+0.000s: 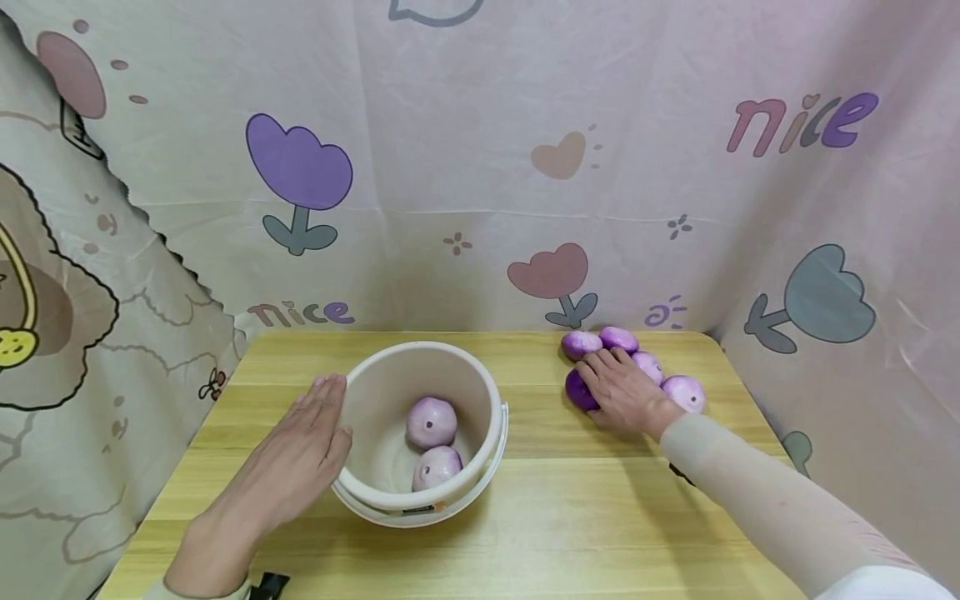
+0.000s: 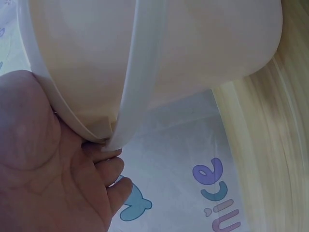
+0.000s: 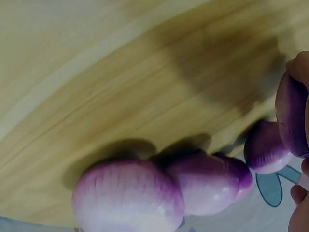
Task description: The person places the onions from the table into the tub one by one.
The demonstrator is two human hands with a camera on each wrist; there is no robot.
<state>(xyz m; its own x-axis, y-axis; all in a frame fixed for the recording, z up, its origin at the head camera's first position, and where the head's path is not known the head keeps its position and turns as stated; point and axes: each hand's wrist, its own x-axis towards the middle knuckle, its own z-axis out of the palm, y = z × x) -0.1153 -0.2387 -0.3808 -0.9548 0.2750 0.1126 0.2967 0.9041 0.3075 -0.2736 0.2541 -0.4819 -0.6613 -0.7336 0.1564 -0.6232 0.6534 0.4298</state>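
Note:
A pale bucket (image 1: 480, 487) stands left of the table's middle with two red onions inside, one (image 1: 431, 422) behind the other (image 1: 437, 468). My left hand (image 1: 296, 454) rests against the bucket's left rim, its fingers mostly straight. In the left wrist view the palm lies at the rim, and the fingertips sit close to the bucket's handle (image 2: 142, 63). At the back right my right hand (image 1: 622, 390) grips a dark purple onion (image 1: 580, 390), partly hidden under the fingers. The right wrist view catches this onion (image 3: 291, 113) between thumb and fingers at its right edge.
Several other onions lie around the right hand: two at the back, one (image 1: 581, 344) beside another (image 1: 619, 338), and two to the right, one (image 1: 647, 367) behind a paler one (image 1: 684, 394). Printed curtains (image 1: 450, 125) hang behind the wooden table (image 1: 555, 533) and along both sides.

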